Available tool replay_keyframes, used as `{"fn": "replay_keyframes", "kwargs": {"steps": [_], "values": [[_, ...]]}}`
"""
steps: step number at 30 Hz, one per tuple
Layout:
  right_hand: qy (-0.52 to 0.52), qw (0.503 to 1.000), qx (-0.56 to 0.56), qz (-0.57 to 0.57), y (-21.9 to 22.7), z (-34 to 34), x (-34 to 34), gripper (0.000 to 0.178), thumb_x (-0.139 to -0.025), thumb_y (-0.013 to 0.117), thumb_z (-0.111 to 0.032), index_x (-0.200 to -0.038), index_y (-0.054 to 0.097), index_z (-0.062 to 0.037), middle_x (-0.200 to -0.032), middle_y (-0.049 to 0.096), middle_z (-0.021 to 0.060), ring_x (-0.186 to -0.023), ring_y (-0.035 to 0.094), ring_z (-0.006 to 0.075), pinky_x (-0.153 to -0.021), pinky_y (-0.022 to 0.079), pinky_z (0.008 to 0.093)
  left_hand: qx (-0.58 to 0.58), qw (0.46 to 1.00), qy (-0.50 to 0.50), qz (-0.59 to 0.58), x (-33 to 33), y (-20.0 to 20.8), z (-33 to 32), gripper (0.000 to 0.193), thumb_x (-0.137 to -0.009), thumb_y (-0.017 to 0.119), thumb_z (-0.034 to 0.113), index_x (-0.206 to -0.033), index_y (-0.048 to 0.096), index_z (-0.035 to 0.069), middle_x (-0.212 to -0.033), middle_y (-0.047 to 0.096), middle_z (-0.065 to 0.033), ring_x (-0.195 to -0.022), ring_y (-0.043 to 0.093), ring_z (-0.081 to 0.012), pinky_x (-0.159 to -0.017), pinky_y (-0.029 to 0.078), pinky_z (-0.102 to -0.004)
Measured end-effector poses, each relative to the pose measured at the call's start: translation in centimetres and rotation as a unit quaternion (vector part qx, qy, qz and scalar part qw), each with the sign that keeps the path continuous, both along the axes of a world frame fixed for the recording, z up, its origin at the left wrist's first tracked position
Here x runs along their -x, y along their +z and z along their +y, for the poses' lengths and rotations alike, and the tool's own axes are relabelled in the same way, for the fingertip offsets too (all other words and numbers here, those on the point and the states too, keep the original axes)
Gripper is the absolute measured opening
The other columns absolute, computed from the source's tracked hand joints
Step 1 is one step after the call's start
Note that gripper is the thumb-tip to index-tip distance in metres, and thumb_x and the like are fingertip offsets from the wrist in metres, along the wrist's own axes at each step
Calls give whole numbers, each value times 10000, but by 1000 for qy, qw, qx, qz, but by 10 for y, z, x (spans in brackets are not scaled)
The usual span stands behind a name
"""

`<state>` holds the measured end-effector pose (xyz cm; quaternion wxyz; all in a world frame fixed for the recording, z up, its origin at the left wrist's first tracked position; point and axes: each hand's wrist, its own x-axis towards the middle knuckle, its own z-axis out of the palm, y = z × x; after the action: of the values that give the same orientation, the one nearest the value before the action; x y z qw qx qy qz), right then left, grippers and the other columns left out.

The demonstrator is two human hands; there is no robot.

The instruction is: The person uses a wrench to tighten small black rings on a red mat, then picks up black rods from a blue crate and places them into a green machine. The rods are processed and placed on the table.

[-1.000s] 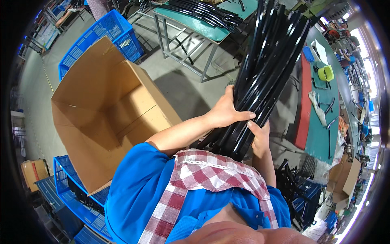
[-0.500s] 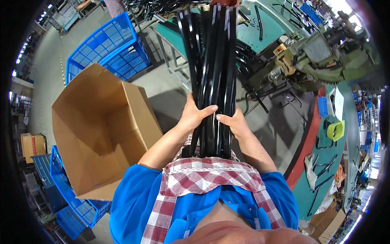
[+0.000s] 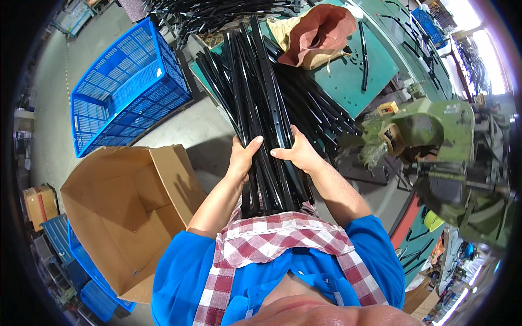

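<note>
A thick bundle of long black tubes (image 3: 274, 117) stands in front of me, its near ends against my checked apron (image 3: 283, 233). My left hand (image 3: 242, 158) is wrapped round its left side, thumb lying across the tubes. From the right, my right hand (image 3: 299, 152) grips the bundle with its thumb over the front; most fingers of both hands are hidden behind it. The far ends fan out over the edge of a green table (image 3: 375, 81). Beside them on that table lies a pile of similar black tubes (image 3: 312, 100).
An open cardboard box (image 3: 114, 233) stands at my left, with a blue plastic crate (image 3: 163, 95) beyond it. A red-and-cream sack (image 3: 326, 32) sits on the table. A green machine (image 3: 429, 130) is close on the right. More black parts (image 3: 217, 19) are heaped at the back.
My view has turned right and the bundle now leans left, its tubes more spread. The sack and the table pile have come into fuller view. Both hands keep their hold.
</note>
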<state>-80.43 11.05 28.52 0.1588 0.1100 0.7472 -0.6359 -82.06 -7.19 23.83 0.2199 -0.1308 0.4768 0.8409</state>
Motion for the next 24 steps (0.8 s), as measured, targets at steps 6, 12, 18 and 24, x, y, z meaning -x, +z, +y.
{"fn": "replay_keyframes", "kwargs": {"steps": [6, 12, 18, 24], "values": [[77, 987, -137, 18, -22, 44, 66, 860, -654, 820, -163, -1353, 387, 87, -1210, 591, 205, -1129, 589, 263, -1002, 445, 347, 75, 997, 10, 4, 45, -45, 47, 816, -770, 817, 304, -1338, 375, -79, -1233, 556, -199, -1137, 560, -278, -979, 463, -392], [56, 941, -331, 29, -57, 96, 105, 896, -765, 763, -246, -1439, 284, 98, -1375, 447, 316, -1301, 451, 389, -1105, 352, 402, 306, 946, 98, -38, 72, -100, 86, 1102, -734, 837, 357, -1467, 141, -81, -1473, 250, -283, -1386, 254, -378, -1149, 244, -445], [70, 894, -434, 82, -86, 108, 94, 944, -764, 763, -384, -1480, 272, -13, -1474, 321, 257, -1385, 287, 417, -1127, 269, 523, 406, 907, 69, -85, 87, -109, 96, 1007, -731, 841, 335, -1407, 230, -95, -1404, 368, -264, -1306, 394, -363, -1092, 345, -413], [41, 879, -459, 123, -87, 120, 91, 929, -765, 755, -377, -1465, 285, 11, -1460, 350, 243, -1372, 298, 440, -1121, 267, 532, 440, 892, 35, -98, 114, -90, 127, 1094, -668, 880, 361, -1380, 203, -121, -1375, 341, -308, -1271, 407, -425, -1078, 376, -438]]}}
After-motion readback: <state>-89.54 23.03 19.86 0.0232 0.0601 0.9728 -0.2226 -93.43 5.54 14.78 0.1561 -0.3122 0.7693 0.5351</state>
